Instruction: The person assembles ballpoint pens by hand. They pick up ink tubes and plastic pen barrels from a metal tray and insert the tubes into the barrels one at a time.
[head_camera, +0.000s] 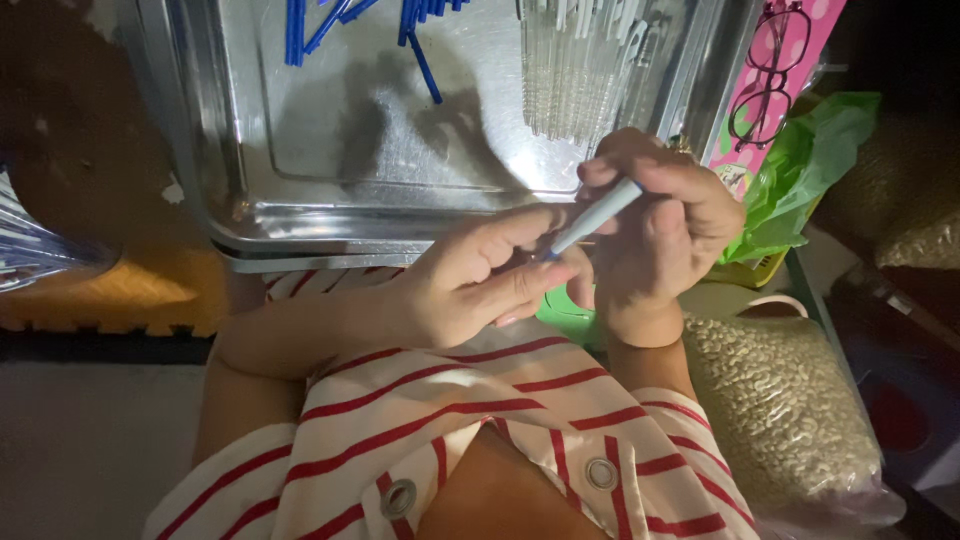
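Both hands pinch slim pale plastic pen barrel (595, 216).

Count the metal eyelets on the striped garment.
2: one eyelet on the left flap, another eyelet on the right flap; folds may hide more.

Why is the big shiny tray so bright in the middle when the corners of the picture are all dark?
In the head view, light falls straight on the metal tray, which glares near the clear tubes; the left hand and right hand, both on the pen, cast dark shadows across the tray; the edges get little light, so the bag of small pale pieces looks dim.
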